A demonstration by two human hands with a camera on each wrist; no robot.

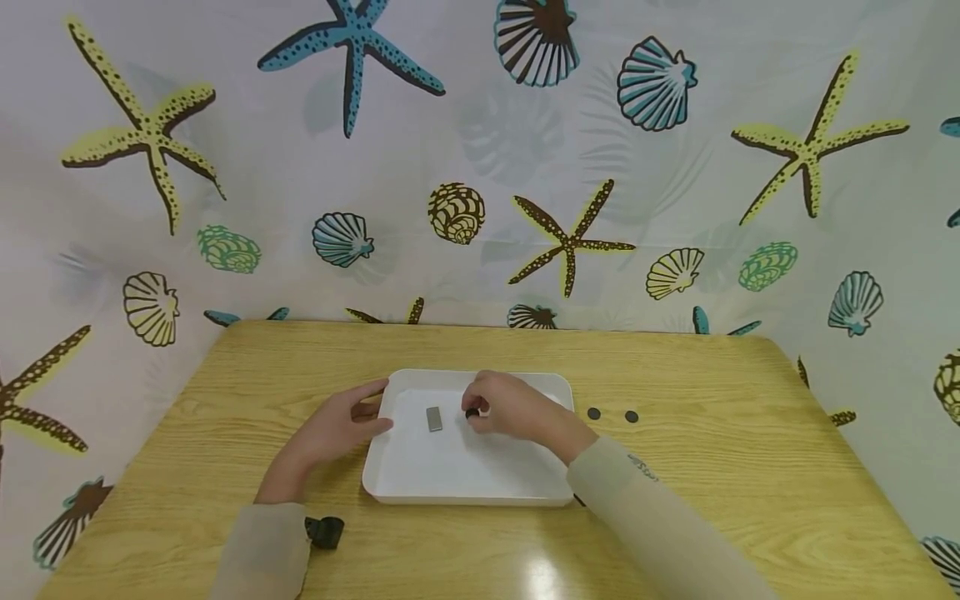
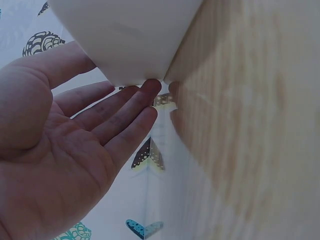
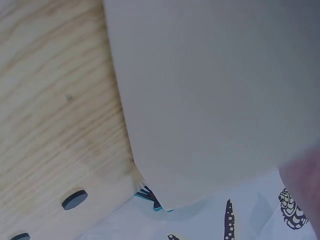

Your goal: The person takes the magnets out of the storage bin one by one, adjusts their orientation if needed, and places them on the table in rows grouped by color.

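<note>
Beside the white tray (image 1: 468, 502) on the table (image 1: 420, 550), the left hand (image 1: 341, 429) reaches in from the near left, wrist bent toward the tray, its grip spread, with thumb and fingers apart and the tips at the tray's left edge. The right hand (image 1: 510, 407) comes across the tray's right side, forearm slanting, back of the hand up, fingers curled down over the tray's inside; its grip pinches a small black piece (image 1: 472, 412) between thumb and fingers. Part of that piece is covered by the fingers, so its full shape cannot be told, nor whether it touches the tray floor. The right wrist view shows mostly tray wall, with only a blurred bit of hand at the edge. The black piece lies at the fingertips, above the tray's middle; a grey block (image 1: 434, 419) lies in the tray, just left of the right grip. Two dark discs (image 1: 594, 413) (image 1: 632, 417) lie right of the tray, well apart from the left hand.
</note>
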